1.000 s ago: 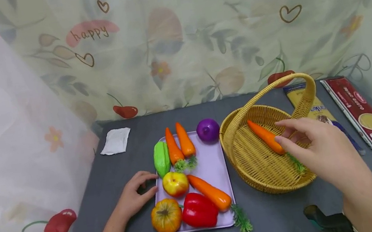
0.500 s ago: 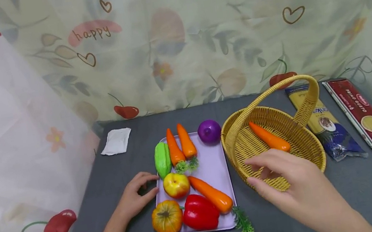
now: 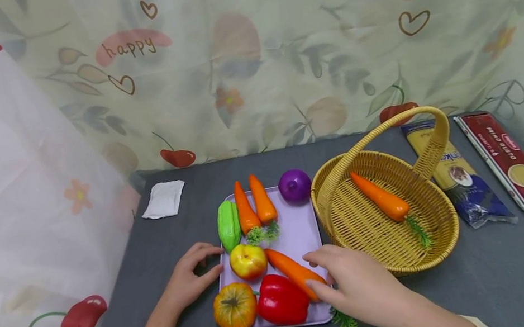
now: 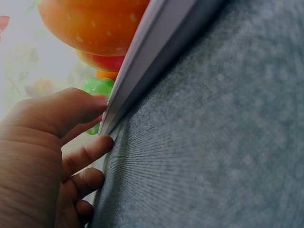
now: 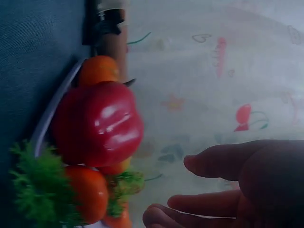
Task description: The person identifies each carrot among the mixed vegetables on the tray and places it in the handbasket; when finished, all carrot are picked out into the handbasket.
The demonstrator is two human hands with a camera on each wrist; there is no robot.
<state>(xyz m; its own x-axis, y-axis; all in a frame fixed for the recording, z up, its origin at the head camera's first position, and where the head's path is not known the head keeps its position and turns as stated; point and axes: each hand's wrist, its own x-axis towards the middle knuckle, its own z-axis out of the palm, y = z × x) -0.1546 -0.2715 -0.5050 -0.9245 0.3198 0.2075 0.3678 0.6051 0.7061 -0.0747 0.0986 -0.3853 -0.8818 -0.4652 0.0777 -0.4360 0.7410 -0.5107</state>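
My right hand (image 3: 361, 281) hovers over the thick end of a carrot (image 3: 290, 268), thumb and fingers apart on either side of it. The carrot lies slantwise on a lilac tray (image 3: 299, 228), its green leaves past the tray's near right corner. In the right wrist view the spread fingers (image 5: 204, 204) hold nothing. My left hand (image 3: 189, 276) touches the tray's left edge with thumb and fingertips. Also on the tray are a red bell pepper (image 3: 282, 300), small pumpkin (image 3: 235, 309), red-yellow fruit (image 3: 248, 261), ridged green vegetable (image 3: 228, 226), purple onion (image 3: 294, 186) and two carrots (image 3: 247, 211).
Right of the tray stands a wicker basket (image 3: 361, 233) with a tall arched handle (image 3: 395, 120); one carrot (image 3: 381, 196) lies inside. Beyond it are a blue-yellow pasta packet (image 3: 475, 196) and a red packet (image 3: 511, 163). A white folded cloth (image 3: 164, 199) lies back left.
My right hand has moved left from over the basket to the carrot on the tray, leaving the basket's carrot in place. The left hand has stayed at the tray's edge.
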